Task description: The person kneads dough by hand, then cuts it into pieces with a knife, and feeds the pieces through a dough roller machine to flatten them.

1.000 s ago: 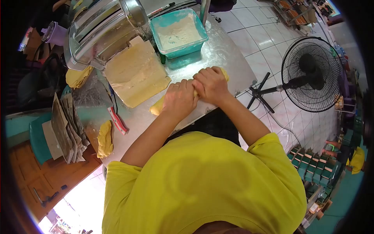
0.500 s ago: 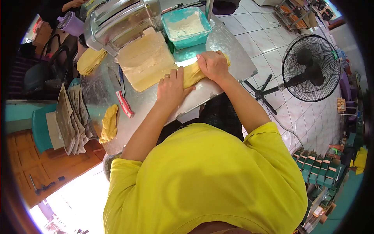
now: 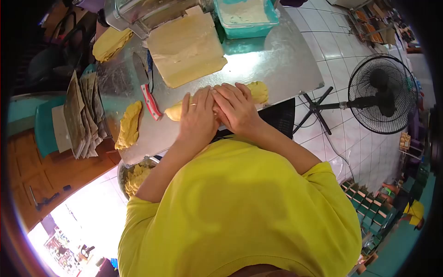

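Dough roll [image 3: 258, 91]: on the metal desk [image 3: 295, 69], lying along its near edge, both ends showing past the hands.
Left grip [image 3: 199, 113]: over the roll's left-middle, fingers bent across it; whether it clamps is hidden.
Right grip [image 3: 236, 105]: beside the left, touching it, fingers likewise over the roll; clamping cannot be told.
Feel: likely soft, pliant, easily dented, fairly light.
Hold: broad palms along its length; pinching would probably tear it.
Limits: near edge close; dough sheet [image 3: 184, 51] beyond, red-handled knife [image 3: 150, 102] left.
Open room: right of the sheet, below the tub [image 3: 249, 32].
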Motion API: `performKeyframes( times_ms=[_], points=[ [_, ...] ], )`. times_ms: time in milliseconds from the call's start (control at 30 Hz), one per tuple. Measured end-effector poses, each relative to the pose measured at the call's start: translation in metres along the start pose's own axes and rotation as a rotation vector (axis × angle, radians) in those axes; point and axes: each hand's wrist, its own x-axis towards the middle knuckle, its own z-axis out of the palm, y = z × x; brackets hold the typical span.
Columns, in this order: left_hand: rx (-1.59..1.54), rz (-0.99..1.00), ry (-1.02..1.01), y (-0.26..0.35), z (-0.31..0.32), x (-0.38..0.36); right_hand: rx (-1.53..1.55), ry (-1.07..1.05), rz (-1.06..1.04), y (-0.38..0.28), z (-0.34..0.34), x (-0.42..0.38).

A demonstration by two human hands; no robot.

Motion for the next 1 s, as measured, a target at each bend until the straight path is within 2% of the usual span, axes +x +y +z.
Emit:
performKeyframes(
  times_ms=[33,133,233,267,500,633,700,733,767,833,1000],
  points=[
    [-0.003,-0.007,-0.006,-0.004,0.010,-0.002,0.006,-0.008,0.001,0.002,0.001,0.002],
    [-0.097,0.030,0.176,-0.024,0.034,0.016,-0.070,-0.062,-0.003,0.023,0.006,0.020],
    [-0.103,-0.015,0.151,-0.035,0.041,0.029,-0.081,-0.147,0.030,0.039,0.016,0.035],
    [-0.130,0.002,0.207,-0.039,0.044,0.034,-0.078,-0.154,0.051,0.044,0.019,0.038],
    [-0.164,-0.173,0.036,-0.050,0.043,0.046,-0.052,0.016,0.006,0.059,0.033,0.058],
    [-0.131,-0.171,0.037,-0.043,0.022,0.028,-0.076,-0.058,0.019,0.039,0.025,0.054],
    [-0.194,-0.097,0.114,-0.038,0.017,0.008,-0.040,-0.119,0.031,0.020,0.020,0.038],
    [-0.216,-0.197,-0.061,-0.034,0.013,0.000,-0.013,-0.170,0.076,0.013,0.018,0.033],
    [-0.221,-0.206,-0.072,-0.032,0.011,-0.006,-0.004,-0.182,0.081,0.011,0.018,0.027],
    [-0.121,-0.074,0.222,-0.030,0.008,-0.009,0.125,-0.100,0.011,0.015,0.013,0.020],
    [-0.167,-0.052,0.154,-0.027,0.009,-0.033,-0.018,-0.117,-0.089,0.013,-0.014,0.002]
  ],
)
